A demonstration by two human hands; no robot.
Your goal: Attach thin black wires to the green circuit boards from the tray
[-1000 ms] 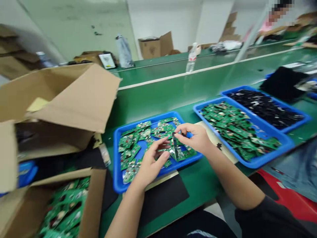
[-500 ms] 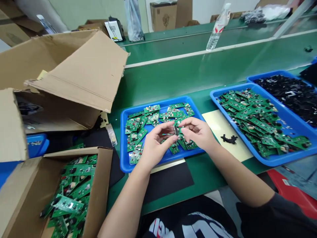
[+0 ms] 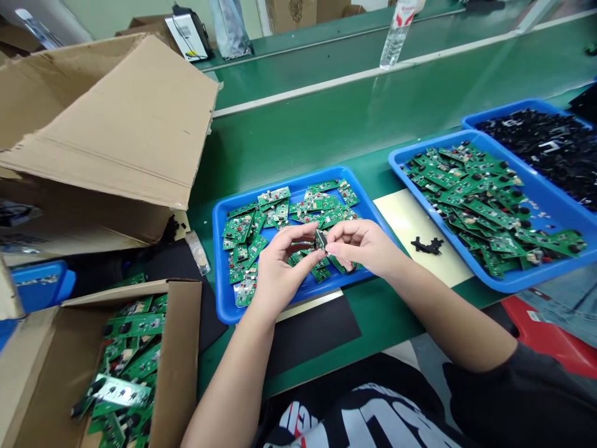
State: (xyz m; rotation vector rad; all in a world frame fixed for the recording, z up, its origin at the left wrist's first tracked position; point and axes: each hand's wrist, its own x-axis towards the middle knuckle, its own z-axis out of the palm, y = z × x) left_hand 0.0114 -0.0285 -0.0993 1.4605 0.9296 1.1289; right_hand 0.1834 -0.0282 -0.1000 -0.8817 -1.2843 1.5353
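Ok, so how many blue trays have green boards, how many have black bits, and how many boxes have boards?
Blue trays with green boards: 2
Blue tray with black bits: 1
Cardboard box with green boards: 1
Total: 4

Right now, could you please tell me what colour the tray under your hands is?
The tray is blue, clearest in the head view.

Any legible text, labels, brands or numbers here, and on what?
Nothing reads clearly.
Water bottle label: red print, too blurred.
White sticker on the black device: too small.
Shirt print: large white letters, cut off.
Circuit boards, and the small board between left hand and right hand: too small.
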